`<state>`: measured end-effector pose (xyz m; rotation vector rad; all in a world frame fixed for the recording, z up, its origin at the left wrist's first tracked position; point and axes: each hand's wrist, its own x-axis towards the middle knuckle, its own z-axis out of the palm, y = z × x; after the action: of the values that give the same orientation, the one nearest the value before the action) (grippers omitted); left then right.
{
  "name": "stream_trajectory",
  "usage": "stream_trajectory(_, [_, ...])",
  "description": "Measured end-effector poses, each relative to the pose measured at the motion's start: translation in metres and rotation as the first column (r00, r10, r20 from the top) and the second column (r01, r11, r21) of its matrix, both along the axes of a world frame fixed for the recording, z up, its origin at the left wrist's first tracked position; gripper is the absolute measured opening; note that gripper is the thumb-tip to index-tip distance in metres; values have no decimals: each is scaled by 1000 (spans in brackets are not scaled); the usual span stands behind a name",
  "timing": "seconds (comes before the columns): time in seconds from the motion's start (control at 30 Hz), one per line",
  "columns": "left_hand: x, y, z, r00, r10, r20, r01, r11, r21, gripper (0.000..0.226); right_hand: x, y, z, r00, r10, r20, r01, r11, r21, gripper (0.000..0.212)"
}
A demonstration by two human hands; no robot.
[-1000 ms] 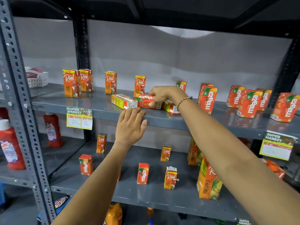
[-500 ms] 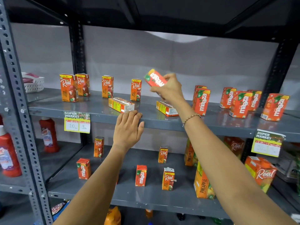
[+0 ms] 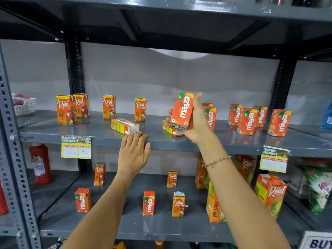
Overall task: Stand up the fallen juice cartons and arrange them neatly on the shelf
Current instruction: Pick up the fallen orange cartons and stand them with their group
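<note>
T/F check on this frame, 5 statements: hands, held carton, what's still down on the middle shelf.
1. The right hand holds a Maaza carton above the shelf. True.
2. The left hand grips a Real carton. False: it holds nothing and rests on the front edge of the middle shelf.
3. Two cartons lie flat on the middle shelf. True: one just beyond the left hand, another partly hidden behind the right hand.
4. The price tag hangs from the top shelf. False: it is on the middle shelf's front edge, left of the left hand.
5. The held carton is upside down. False: its logo reads bottom to top, top end up, slightly tilted.
</note>
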<state>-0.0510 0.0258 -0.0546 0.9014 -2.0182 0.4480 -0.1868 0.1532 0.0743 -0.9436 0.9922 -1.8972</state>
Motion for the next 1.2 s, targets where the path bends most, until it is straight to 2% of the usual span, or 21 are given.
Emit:
stream_trajectory(0.07, [1,1,-1,1000,-8,-3,8,1000,4,51,10,12,8,999,32,-12,-33,999,-23,66])
stream_trajectory(0.27, [2,3,-2,999,-30,-18,31,999,33,53,44,44,19,985,54,-161,-61,997,-42,59])
stream_trajectory(0.37, [2,2,-2,998,-46,-33,47,998,29,50,53,54,19,981,45,-191,-52,998,-34,63])
stream_trajectory(0.57, [2,4,0,998,-47,-46,48,998,28,53,58,71,23,962,76,-261,-109,987,-116,61])
stream_trajectory(0.8, [1,4,1,997,-57,-52,56,998,-6,53,44,57,25,957,66,-284,-99,989,-106,70])
stream_trajectory(0.93, [3,4,1,998,-50,-31,51,999,2,54,18,33,28,964,-18,-264,1,998,-63,53])
stream_trajectory(1.03, [3,2,1,999,-49,-21,48,999,-9,49,-15,5,21,948,-144,-283,154,988,15,54])
stream_trajectory(1.1, [3,0,1,999,-47,-22,47,999,-28,43,-33,-10,12,904,-247,-349,285,957,60,52])
stream_trajectory(1.2, [2,-2,0,998,-47,-31,45,998,-53,39,-49,-24,-4,777,-396,-489,492,867,80,50])
